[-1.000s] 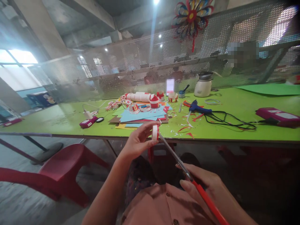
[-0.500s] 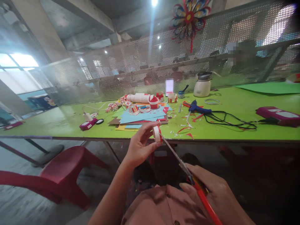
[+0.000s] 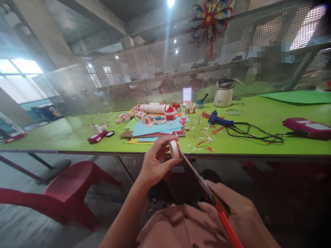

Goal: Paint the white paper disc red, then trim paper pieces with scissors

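Between the thumb and fingers of my left hand (image 3: 156,163) is a small white and red paper ring (image 3: 174,149), held in front of the table's edge. My right hand (image 3: 232,206) is closed round the red handles of long scissors (image 3: 204,185). The scissor blades point up and left, and their tips are at the red side of the ring. Just beyond my left hand lies a stack of coloured paper (image 3: 152,129) on the green table (image 3: 248,146).
A blue glue gun (image 3: 219,119) with a black cable lies right of the paper, near red and white scraps. Behind are a roll of white rings (image 3: 153,107), a phone (image 3: 187,95) and a cream kettle (image 3: 223,96). A red chair (image 3: 69,182) stands at the left.
The paper ring has tilted a little and shifted slightly right and down in my left hand. The scissors remain at its red side, with my right hand nearly in the same place.
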Available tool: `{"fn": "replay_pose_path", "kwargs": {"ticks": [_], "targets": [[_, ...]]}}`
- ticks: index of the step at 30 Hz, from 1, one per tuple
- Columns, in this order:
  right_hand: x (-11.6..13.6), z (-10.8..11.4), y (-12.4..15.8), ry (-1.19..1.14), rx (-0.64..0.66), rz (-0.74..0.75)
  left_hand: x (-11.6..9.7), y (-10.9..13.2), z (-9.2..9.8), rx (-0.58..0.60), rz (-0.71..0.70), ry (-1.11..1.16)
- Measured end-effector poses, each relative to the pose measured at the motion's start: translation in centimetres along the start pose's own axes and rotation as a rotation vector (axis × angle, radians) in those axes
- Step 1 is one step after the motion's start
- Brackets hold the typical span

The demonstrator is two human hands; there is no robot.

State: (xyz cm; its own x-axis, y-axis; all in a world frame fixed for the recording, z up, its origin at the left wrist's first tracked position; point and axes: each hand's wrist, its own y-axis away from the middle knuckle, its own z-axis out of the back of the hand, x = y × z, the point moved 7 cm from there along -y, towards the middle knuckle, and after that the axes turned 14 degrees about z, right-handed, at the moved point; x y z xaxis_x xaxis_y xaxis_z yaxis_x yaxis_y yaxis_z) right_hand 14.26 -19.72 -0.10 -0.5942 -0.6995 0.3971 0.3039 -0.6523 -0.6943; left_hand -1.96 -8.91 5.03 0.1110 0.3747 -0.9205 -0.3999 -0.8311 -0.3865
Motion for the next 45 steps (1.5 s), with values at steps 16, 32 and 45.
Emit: {"fn": "replay_pose_path", "kwargs": {"ticks": [16,32,45], "targets": [[0.2,-0.1,0.1,0.04,0.011,0.043,0.3,0.4,0.3,-0.009,0.016,-0.011],[0.1,0.0,0.0,0.017,0.059,0.017,0.8,0.7,0.6,0.017,0.062,-0.038],[-1.0,-0.5,0.0,-0.325,0.158,-0.328,1.8,0.4,1.1,0.054,0.179,0.062]]}}
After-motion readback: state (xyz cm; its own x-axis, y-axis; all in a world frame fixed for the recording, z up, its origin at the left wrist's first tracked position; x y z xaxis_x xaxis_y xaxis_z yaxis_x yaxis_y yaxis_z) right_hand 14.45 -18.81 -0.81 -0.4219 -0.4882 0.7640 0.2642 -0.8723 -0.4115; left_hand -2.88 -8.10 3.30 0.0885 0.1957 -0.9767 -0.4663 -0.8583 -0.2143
